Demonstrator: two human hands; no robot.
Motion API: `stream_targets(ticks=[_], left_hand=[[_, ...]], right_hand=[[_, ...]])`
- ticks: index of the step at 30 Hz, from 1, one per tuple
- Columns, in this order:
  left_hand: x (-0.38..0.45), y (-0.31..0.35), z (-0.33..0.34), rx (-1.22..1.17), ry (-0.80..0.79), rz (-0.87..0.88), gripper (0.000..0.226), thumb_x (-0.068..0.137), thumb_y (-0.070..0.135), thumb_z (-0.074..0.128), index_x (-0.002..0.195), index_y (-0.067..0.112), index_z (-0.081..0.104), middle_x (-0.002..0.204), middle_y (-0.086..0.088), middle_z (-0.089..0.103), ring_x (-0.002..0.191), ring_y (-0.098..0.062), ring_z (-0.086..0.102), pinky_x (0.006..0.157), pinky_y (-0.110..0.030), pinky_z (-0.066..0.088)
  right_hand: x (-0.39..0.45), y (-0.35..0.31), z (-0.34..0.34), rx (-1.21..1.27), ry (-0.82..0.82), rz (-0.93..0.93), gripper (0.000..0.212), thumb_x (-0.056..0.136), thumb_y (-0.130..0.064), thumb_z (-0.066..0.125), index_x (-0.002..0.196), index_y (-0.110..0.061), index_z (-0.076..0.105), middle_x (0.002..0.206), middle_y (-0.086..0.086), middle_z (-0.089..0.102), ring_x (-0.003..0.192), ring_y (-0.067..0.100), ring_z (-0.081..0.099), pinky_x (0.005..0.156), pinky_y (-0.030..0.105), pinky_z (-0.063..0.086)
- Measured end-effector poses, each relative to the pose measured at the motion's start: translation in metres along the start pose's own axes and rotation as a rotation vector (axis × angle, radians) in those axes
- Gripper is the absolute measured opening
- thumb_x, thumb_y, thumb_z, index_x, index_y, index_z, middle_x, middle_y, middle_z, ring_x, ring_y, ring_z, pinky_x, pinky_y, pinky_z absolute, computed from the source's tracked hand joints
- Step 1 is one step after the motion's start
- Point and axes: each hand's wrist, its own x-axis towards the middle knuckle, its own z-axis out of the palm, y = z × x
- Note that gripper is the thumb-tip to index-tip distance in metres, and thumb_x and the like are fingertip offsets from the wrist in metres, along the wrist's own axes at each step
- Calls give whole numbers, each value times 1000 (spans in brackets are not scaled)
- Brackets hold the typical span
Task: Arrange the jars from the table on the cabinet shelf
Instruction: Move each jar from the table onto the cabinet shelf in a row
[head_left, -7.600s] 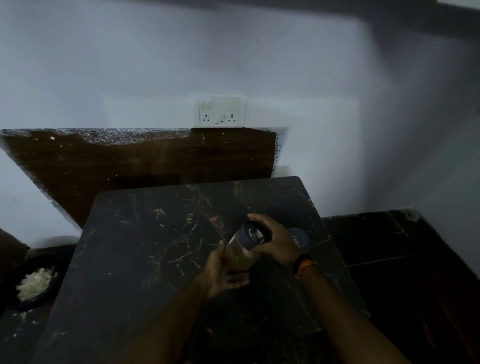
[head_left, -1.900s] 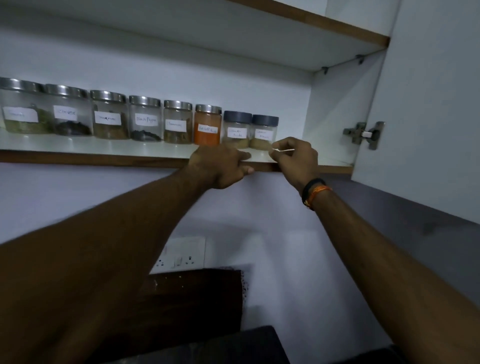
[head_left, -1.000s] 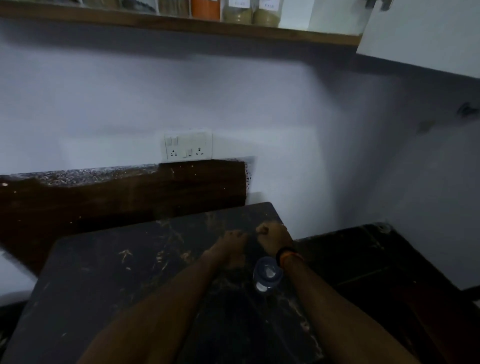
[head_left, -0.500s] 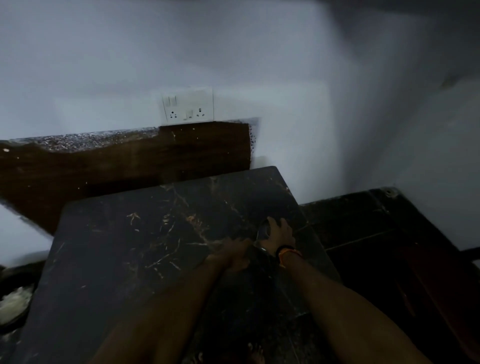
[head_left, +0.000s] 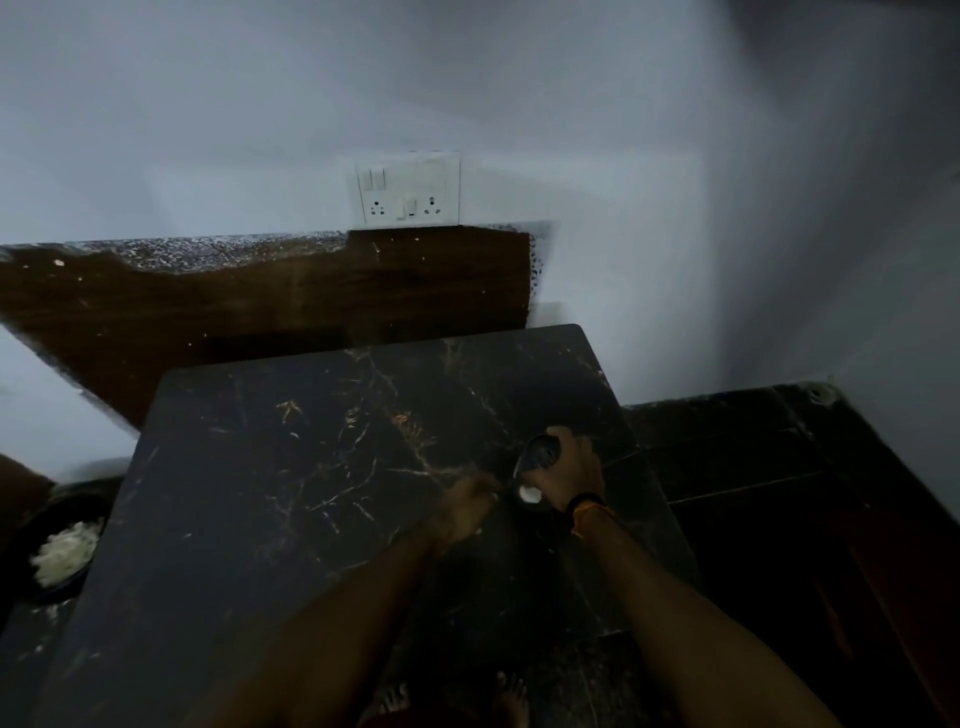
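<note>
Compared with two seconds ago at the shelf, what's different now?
The view has dropped from the cabinet shelf back to the table. Both hands came down with it: the right hand now grips the last jar on the table, and the left hand sits blurred beside it. The wall socket is unchanged.

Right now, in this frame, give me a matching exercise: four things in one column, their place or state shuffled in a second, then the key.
Things
1. jar
2. right hand
3. socket plate
4. bowl

Places or states
A. low at the left edge, holding something white
B. on the wall above the table
C. wrapped round the jar
D. on the table near its right edge, dark lid

Pairs: 1-D, 2-C, 3-B, 4-A
</note>
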Motion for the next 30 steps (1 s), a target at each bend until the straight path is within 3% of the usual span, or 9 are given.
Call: stream_targets(ticks=[3,6,10,12,18,23,27,30], left_hand=[[-4,-4,3,-282,50,-115,27,105,25,43,126,18,59,103,-7,62,89,-21,58,84,-41,54],[-7,-11,2,-538,90,-240,31,106,40,38,120,21,58,120,-11,63,104,-27,62,92,-46,55],[-11,-18,-2,-895,-31,-364,56,97,66,37,120,21,59,123,-19,64,111,-36,63,92,-50,56],[-14,-18,-3,-1068,-120,-355,57,94,66,43,121,20,61,123,-22,67,113,-40,64,93,-53,55],[-28,-11,-2,-1285,-237,-271,55,86,45,62,131,13,64,130,-24,64,122,-41,59,93,-52,54],[-36,-2,4,-1458,-302,-124,54,86,28,68,135,9,60,136,-27,59,126,-47,55,102,-63,46],[-38,17,2,-1377,-265,108,60,72,18,83,128,9,66,133,-24,63,120,-45,61,100,-64,46],[-40,33,-5,-1237,-225,283,58,79,20,78,134,16,61,134,-17,63,123,-40,60,102,-61,48]], right_hand=[[-6,-1,1,187,-27,-62,75,66,-22,83,133,-33,53,132,7,47,121,30,53,103,43,47],[-16,0,-1,363,-91,-129,77,63,-12,85,131,-33,57,132,0,52,119,22,55,100,37,51],[-30,-2,-8,560,-212,-167,79,59,2,82,127,-33,60,129,-8,58,120,20,56,98,48,55],[-37,-4,-13,617,-239,-195,77,58,1,78,126,-32,61,130,-6,58,121,22,55,97,49,55],[-45,-12,-31,750,-302,-282,75,60,-6,72,131,-28,60,135,1,58,121,27,58,92,48,58],[-46,-22,-38,943,-295,-285,72,68,-7,64,139,-16,54,137,8,58,123,29,58,91,41,55],[-44,-34,-42,1161,-280,-224,68,74,-14,67,140,-17,51,139,13,57,120,33,61,84,37,57],[-40,-44,-45,1287,-252,-193,70,81,-17,68,146,-21,44,141,16,55,118,35,62,81,39,57]])
